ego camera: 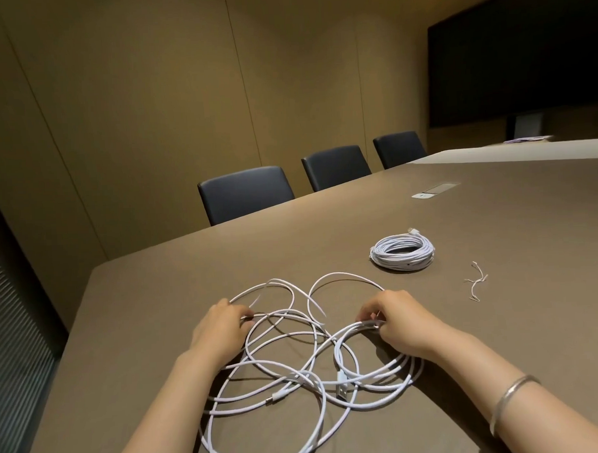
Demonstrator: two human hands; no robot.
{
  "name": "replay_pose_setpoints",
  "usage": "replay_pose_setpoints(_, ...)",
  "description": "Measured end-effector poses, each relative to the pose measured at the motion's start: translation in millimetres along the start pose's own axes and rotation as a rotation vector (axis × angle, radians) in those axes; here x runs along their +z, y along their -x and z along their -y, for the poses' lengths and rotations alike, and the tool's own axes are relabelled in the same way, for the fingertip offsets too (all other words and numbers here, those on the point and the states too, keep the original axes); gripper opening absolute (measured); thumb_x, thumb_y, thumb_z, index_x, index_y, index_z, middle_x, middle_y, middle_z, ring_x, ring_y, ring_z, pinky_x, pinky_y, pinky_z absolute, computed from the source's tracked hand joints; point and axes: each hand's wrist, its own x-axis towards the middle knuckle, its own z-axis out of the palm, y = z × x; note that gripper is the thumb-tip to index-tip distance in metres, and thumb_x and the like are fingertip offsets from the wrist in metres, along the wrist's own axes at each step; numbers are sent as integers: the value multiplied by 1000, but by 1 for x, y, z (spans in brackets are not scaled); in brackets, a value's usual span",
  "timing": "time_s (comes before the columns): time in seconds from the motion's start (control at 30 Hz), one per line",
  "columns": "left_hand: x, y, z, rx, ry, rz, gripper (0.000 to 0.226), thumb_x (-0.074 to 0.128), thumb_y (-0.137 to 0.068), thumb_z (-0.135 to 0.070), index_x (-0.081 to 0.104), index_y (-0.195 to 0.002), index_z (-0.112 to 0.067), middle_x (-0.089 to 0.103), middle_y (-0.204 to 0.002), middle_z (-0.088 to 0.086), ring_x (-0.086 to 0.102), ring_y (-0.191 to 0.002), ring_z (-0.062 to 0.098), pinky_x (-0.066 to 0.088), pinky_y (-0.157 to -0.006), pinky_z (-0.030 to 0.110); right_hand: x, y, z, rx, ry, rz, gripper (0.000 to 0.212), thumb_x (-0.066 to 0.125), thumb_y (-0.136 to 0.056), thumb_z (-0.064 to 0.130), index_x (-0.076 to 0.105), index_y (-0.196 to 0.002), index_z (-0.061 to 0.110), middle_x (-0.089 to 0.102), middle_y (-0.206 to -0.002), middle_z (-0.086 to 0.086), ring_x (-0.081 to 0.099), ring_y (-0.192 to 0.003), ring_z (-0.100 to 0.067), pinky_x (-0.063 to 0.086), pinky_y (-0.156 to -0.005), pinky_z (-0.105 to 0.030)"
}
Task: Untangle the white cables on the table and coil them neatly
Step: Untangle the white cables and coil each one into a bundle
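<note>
Nearest to the camera, the lowest loops of a tangled white cable (283,374) are seen on the brown table (496,217), and some of them are cut off by the bottom edge of the picture. The cable is thin and long, and it is spread in many wide loops that cross each other between the two forearms. A USB plug (342,388) and a smaller plug (276,397) are seen lying inside the tangle, near its middle.

The left hand (219,327) is placed on the left side of the tangle; its fingers are curled around strands there, but the fingertips are hidden behind the hand, so the exact grip cannot be told. The right hand (397,319) is placed on the right side, and a bundle of several strands is pinched between its thumb and fingers. The strands are seen running out from both hands toward the middle. A silver bracelet (511,402) is worn on the right forearm.

A second white cable, already wound into a neat coil (402,252), lies farther away on the table, well apart from the hands. Small twist ties (476,282) lie to the right of it. Three dark chairs (246,192) are placed at the far edge of the table
</note>
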Motion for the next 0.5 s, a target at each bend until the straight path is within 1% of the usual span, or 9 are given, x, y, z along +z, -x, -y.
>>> replay_pose_setpoints(0.03,1,-1,0,7,19,3,26,51,-99,-42,65,-120,-35,44,-99,-2,51,-115,25,46,-87,34,0,0,0,2,3,0,50,44,-76,-5,75,-100,26,71,-98,-3,62,-95,-21,52,-81,-31)
replay_pose_setpoints(0.07,2,-2,1,7,35,-4,23,52,-98,-43,66,-114,-35,44,-98,-2,50,-113,25,45,-87,34,0,0,0,0,6,1,50,44,-77,-5,75,-101,25,71,-100,-3,61,-97,-21,52,-82,-30)
replay_pose_setpoints(0.13,1,-4,2,-7,33,-24,15,55,-96,-44,62,-97,-30,44,-96,-2,49,-109,25,44,-85,35,0,0,1,0,8,1,49,45,-78,-5,75,-102,25,70,-102,-3,61,-99,-21,52,-83,-31)
replay_pose_setpoints(0.17,2,-5,2,-10,6,-23,18,54,-96,-43,58,-92,-26,46,-97,0,49,-108,25,44,-84,36,1,0,0,6,7,-1,49,44,-77,-5,74,-102,25,70,-102,-2,61,-99,-21,52,-83,-31)
replay_pose_setpoints(0.2,2,-6,1,-10,-34,-20,21,51,-98,-42,56,-91,-23,48,-100,2,49,-108,27,44,-85,36,1,0,-1,13,6,-5,50,44,-77,-5,74,-102,26,70,-102,-2,61,-99,-22,52,-83,-31)
replay_pose_setpoints(0.3,0,-6,0,-43,-112,-45,28,42,-102,-39,55,-103,-14,55,-112,10,53,-109,31,44,-87,39,0,0,-4,56,14,-33,48,44,-79,-1,73,-102,30,68,-106,-2,61,-101,-24,52,-85,-34)
replay_pose_setpoints(0.37,-4,-9,6,-108,-40,-86,25,40,-103,-34,50,-102,-12,60,-111,13,57,-104,35,46,-84,41,0,0,-5,87,21,-53,47,44,-79,0,71,-101,32,67,-107,-3,61,-101,-26,53,-83,-35)
replay_pose_setpoints(0.43,-11,-14,15,-172,99,-141,20,43,-102,-31,47,-96,-12,63,-106,16,58,-95,38,48,-82,43,-1,0,-4,108,25,-67,48,45,-75,-1,71,-98,32,68,-105,-2,61,-100,-27,52,-79,-33)
replay_pose_setpoints(0.5,-19,-17,20,-229,185,-223,16,46,-101,-27,52,-96,-12,63,-102,17,57,-92,39,49,-80,42,0,1,-4,125,36,-73,46,45,-74,-1,69,-96,31,67,-106,-2,60,-101,-27,48,-74,-30)
